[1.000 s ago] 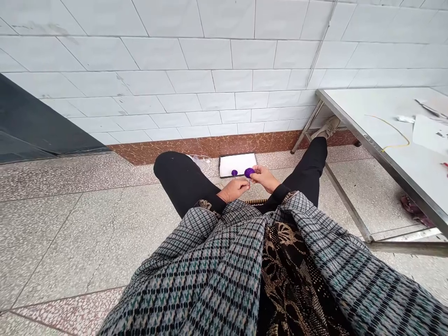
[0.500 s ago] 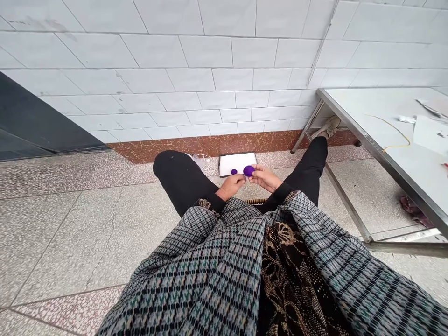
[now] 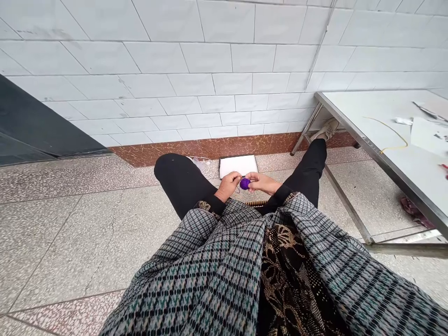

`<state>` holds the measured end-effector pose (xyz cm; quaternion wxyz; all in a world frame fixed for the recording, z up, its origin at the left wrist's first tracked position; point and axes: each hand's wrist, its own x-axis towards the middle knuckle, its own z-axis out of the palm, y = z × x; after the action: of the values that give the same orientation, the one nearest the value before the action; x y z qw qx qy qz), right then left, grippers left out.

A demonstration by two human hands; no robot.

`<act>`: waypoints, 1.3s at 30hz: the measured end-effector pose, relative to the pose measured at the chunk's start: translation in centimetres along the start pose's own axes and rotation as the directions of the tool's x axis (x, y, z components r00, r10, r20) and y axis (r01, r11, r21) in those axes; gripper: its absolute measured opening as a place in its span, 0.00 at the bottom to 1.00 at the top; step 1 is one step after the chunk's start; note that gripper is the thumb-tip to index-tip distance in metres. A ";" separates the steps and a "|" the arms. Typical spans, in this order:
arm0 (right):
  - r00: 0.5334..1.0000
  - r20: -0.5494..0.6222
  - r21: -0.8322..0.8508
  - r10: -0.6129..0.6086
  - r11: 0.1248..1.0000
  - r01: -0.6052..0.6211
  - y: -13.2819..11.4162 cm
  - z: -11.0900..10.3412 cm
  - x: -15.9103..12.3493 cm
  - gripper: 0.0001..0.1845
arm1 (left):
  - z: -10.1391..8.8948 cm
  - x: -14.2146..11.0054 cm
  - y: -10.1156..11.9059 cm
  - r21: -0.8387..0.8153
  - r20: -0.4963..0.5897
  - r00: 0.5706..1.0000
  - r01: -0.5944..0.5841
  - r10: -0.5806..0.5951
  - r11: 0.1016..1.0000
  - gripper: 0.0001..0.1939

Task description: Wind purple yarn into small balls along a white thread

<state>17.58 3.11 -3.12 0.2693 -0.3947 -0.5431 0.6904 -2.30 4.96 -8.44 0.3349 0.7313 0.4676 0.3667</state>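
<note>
1 purple ball (image 3: 245, 184) in view, between the two hands, in front of the torso; all places below are relative to it. Right hand (image 3: 262, 182): fingers gripping the ball from its right side. Left hand (image 3: 228, 185): just left of the ball, fingertips closed together; can't tell what's pinched. 1 thin dark strand (image 3: 238, 189) at the ball's lower left.

Just beyond the ball: 1 white panel with dark rim (image 3: 239, 164), on the floor; hands overlap part of its near edge. Beyond-left: white cable (image 3: 210, 169), loops too tangled to count. Near side: 1 yellow-black striped edge (image 3: 256, 203), mostly hidden.

Knees spread to either side of the ball, so working room is the gap between. Farther beyond: tiled wall (image 3: 206, 84), which bounds that side. Left past the knee: wide run of floor (image 3: 115, 224). Well right: 1 bench (image 3: 367, 105), metal edge slanting toward the body. On it: 1 yellow strand (image 3: 395, 133), 1 white sheet (image 3: 425, 135).
</note>
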 end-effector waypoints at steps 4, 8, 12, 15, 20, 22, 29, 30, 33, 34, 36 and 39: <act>0.975 -0.202 0.175 -0.093 0.976 0.129 -0.4 0.2 0.4 0.21 | 0.4 -0.2 0.3 0.042 0.184 0.983 -0.017 0.009 0.999 0.10; 0.898 -0.428 -0.063 -0.102 0.995 0.083 0.6 -0.2 1.3 0.16 | 0.4 -0.8 1.2 0.042 0.353 0.918 -0.206 0.178 0.978 0.11; 0.913 -0.391 -0.470 -0.111 0.877 -0.095 1.4 -0.5 1.2 0.14 | 0.1 -0.8 1.4 0.026 0.242 0.955 -0.182 0.171 0.983 0.10; 0.984 -0.175 -0.404 0.021 0.910 -0.092 1.2 -0.2 0.7 0.12 | 0.0 -0.5 0.9 -0.002 0.114 0.988 -0.109 0.108 0.994 0.09; 0.994 -0.105 0.092 -0.012 0.996 0.022 0.0 0.0 0.4 0.17 | 0.2 -0.1 0.1 -0.029 0.021 0.999 0.038 -0.038 0.999 0.09; 0.974 -0.219 0.213 -0.066 0.970 0.114 -0.4 -0.1 0.7 0.19 | 0.3 -0.1 0.2 -0.021 0.106 0.994 0.015 -0.013 1.000 0.08; 0.875 -0.473 -0.249 -0.106 0.968 -0.017 0.8 -0.6 1.6 0.15 | 0.2 -0.7 1.2 0.022 0.290 0.935 -0.219 0.204 0.975 0.10; 0.878 -0.461 -0.348 -0.126 0.936 -0.048 1.0 -0.7 1.5 0.14 | 0.1 -0.7 1.1 0.028 0.259 0.944 -0.218 0.203 0.976 0.10; 0.944 -0.308 -0.493 -0.121 0.869 -0.049 1.4 -0.7 1.1 0.13 | -0.2 -0.5 0.9 0.036 0.171 0.968 -0.191 0.182 0.981 0.09; 0.966 -0.241 -0.477 -0.093 0.878 -0.035 1.3 -0.6 0.9 0.13 | -0.3 -0.4 0.7 0.037 0.135 0.977 -0.173 0.167 0.984 0.09; 0.992 -0.120 -0.345 -0.030 0.939 -0.013 1.1 -0.5 0.6 0.13 | -0.4 -0.2 0.4 0.029 0.054 0.992 -0.114 0.113 0.993 0.09; 0.998 -0.048 -0.016 -0.037 0.999 0.036 0.5 -0.1 0.4 0.16 | -0.3 0.1 0.0 0.004 -0.007 1.000 0.014 -0.014 1.000 0.09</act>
<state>17.45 3.35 -3.76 0.2919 -0.4032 -0.5489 0.6715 -2.51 5.05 -8.25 0.3345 0.7274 0.4745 0.3658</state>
